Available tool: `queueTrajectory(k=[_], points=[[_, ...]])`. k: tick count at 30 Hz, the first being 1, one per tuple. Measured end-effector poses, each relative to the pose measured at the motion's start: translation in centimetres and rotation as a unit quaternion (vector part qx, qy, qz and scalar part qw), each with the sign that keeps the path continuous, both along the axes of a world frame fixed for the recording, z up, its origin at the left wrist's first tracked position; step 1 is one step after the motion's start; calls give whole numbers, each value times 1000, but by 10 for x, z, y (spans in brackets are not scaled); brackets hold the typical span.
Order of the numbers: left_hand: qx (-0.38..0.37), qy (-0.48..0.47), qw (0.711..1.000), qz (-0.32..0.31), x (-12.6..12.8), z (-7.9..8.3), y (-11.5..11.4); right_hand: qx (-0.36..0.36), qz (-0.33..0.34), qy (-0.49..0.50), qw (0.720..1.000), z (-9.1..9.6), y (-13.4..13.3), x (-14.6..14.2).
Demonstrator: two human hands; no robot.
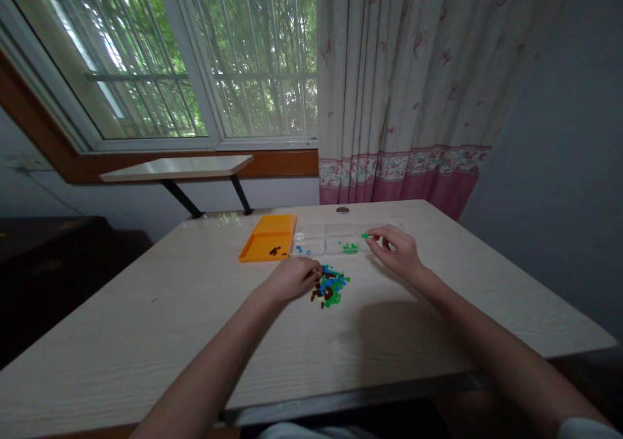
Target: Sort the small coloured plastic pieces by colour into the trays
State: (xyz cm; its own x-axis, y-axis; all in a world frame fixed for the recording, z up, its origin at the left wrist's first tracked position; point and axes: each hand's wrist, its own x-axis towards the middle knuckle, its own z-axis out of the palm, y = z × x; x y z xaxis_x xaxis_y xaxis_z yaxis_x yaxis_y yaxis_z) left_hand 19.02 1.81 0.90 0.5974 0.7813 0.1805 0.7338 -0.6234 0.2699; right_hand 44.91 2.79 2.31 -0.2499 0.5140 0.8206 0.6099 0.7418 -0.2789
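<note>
Right hand (396, 252) first: thumb & forefinger are pinched together on a small green piece (365, 236), held right at the fingertips, other fingers loosely curled. We see the piece just above the clear tray (316, 231), over its right-hand part, a little beyond & to the right of the compartment w/ the green bits (349, 248) lying in it. So from the pinch, those green bits lie down, slightly left & toward us. They're very close, but not touching as far as we can tell. The piece is too small for us to read its long axis.

Left hand (292, 278): knuckles up, fingers curled down onto the left edge of the pile (329, 286) of blue, green & brown bits on the table (146, 322). We can't tell whether it has one clamped or only touches them, since the fingertips are hidden. The pile sits between both hands, nearer us than the tray. The left hand is on it; the right hand is clear of it, approx. level w/ the tray.

Further out: blue bits (302, 249) in the tray's left compartment. An orange lid (270, 234) lies just left of the tray, touching or nearly so, w/ a few brown bits (277, 251) on it. A small dark disc (342, 210) sits at the table's far edge, behind the tray. Beyond that are the window (195, 56) & curtain (413, 82).
</note>
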Motion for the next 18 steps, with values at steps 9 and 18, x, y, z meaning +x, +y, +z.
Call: queueTrajectory(k=[9,18], points=[[-31,-25,997,-59,5,2,-5,-11,-8,-14,1000,-1,0,-1],[-26,-1,997,-77,8,-9,-3,-108,-68,-71,989,-16,20,0]])
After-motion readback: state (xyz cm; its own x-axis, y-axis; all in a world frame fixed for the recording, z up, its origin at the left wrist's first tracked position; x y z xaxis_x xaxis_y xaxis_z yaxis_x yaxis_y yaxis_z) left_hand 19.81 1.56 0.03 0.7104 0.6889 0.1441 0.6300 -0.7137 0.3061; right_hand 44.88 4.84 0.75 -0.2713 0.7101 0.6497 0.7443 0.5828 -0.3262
